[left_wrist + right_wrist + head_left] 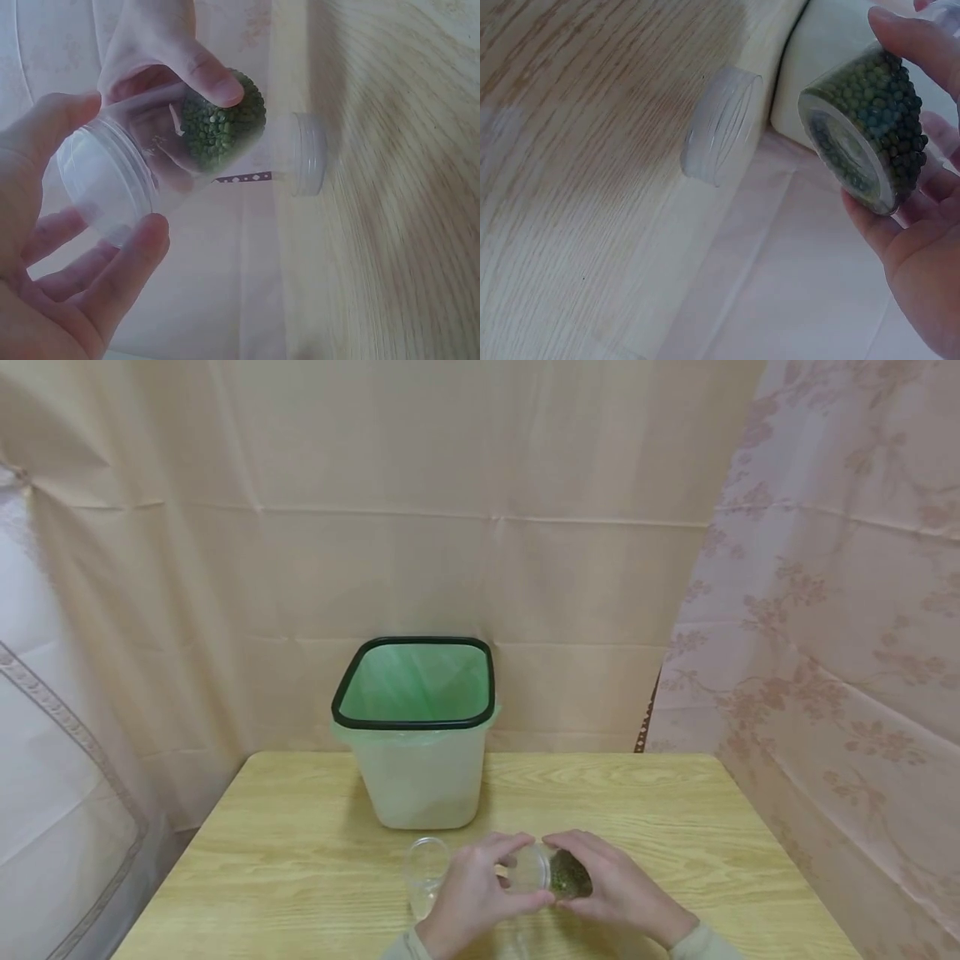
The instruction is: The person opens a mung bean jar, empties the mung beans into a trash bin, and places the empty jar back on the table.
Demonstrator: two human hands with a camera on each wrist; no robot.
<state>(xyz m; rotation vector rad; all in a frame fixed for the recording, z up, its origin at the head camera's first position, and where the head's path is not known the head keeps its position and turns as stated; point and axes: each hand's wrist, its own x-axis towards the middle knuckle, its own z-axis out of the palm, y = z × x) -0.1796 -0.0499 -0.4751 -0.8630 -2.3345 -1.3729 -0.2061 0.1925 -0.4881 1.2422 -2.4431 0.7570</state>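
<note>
A clear plastic jar partly filled with small green beans (885,112) lies tilted between the two hands. My right hand (618,885) grips its bean-filled end, thumb and fingers on opposite sides. My left hand (480,885) pinches the clear, ridged lid end (105,180) at the other side; whether that lid is loose or screwed on, I cannot tell. Below the hands a separate clear lid (720,127) rests on the table. A second clear jar (426,877) stands to the left of my left hand, its lower part partly hidden.
Behind the jars stands a whitish bin (431,781) with a black rim and a green liner. The wooden table (300,868) has curtains (487,552) hanging behind it and at both sides.
</note>
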